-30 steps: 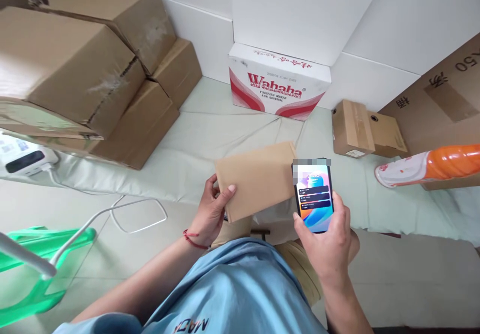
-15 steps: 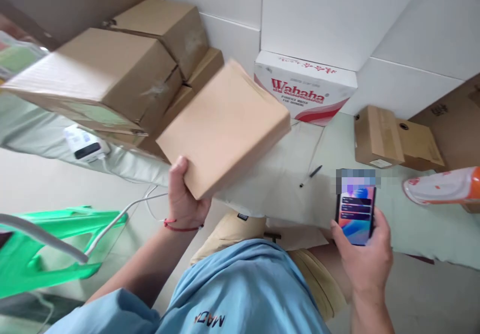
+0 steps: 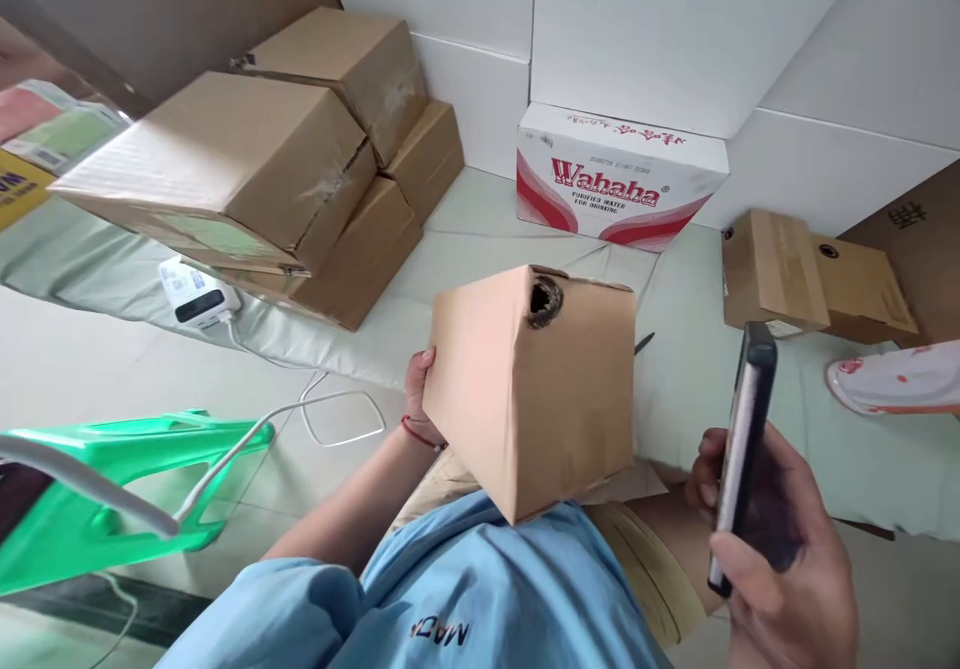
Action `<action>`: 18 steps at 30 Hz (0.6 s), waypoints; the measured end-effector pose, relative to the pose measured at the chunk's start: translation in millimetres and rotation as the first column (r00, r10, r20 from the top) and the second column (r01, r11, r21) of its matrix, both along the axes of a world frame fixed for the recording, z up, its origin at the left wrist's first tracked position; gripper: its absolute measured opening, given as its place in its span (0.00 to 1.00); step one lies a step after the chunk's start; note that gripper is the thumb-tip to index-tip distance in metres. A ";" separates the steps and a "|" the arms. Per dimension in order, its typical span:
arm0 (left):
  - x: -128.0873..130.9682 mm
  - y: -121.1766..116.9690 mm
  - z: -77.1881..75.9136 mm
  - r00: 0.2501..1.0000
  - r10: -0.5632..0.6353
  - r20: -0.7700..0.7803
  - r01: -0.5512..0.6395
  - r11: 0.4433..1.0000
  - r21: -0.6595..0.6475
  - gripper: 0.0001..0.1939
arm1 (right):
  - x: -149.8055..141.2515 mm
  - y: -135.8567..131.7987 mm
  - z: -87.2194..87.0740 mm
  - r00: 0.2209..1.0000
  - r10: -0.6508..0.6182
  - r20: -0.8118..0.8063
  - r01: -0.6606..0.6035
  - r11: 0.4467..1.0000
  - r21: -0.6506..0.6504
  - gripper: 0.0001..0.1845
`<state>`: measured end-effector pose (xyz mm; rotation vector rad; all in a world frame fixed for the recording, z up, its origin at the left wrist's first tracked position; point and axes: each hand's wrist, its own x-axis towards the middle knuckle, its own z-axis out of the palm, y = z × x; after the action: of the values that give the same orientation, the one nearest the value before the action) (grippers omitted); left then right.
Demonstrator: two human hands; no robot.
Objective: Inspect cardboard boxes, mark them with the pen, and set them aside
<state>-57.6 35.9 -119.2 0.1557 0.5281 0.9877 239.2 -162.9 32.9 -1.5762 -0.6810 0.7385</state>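
Note:
A brown cardboard box [image 3: 574, 399] is held up in front of my body, with one corner pointing down toward my lap. A dark-rimmed round hole shows near its upper edge. My left hand [image 3: 421, 389] grips the box at its left side, thumb on the face and the other fingers hidden behind it. On the right, my right hand [image 3: 787, 539] is closed around a smartphone [image 3: 739, 459], which stands nearly upright and edge-on, its screen turned out of my view. The phone and the box are apart.
Stacked cardboard boxes [image 3: 232, 149] stand on the pale green bed cover at the left, beside a white device [image 3: 196, 294] with a cable. A Wahaha water carton [image 3: 619, 184] is against the wall. Smaller boxes [image 3: 776, 269] sit right. A green plastic stool [image 3: 135, 489] stands lower left.
My left hand has lowered the box to the right and turned it, so the side with the hole now shows. The phone has rotated from screen-facing to edge-on.

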 end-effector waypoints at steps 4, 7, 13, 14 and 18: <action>7.7 9.7 -11.1 1.000 0.006 -0.011 -0.006 1.000 0.000 0.24 | -32.1 7.4 13.1 0.990 0.024 0.139 -0.027 0.999 0.023 0.51; 11.1 13.0 -18.0 1.000 0.004 -0.024 -0.004 1.000 0.007 0.25 | -52.7 20.4 14.1 0.952 0.057 0.299 -0.075 0.996 0.046 0.52; 15.4 13.5 -28.6 0.999 0.014 -0.030 -0.014 1.000 -0.002 0.21 | -77.3 42.0 14.9 0.842 0.076 0.535 -0.137 0.988 0.076 0.46; 15.9 13.5 -29.4 0.999 0.018 -0.029 -0.018 1.000 -0.007 0.21 | -79.9 43.6 15.7 0.836 0.085 0.542 -0.149 0.986 0.076 0.45; 16.8 14.0 -30.5 0.999 0.034 -0.032 -0.035 0.999 -0.031 0.21 | -84.5 45.4 16.9 0.851 0.122 0.511 -0.189 0.979 0.081 0.45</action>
<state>-40.9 49.9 -149.7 0.1350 0.5768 1.0115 154.7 -117.6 49.8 -1.6172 -1.2312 0.3785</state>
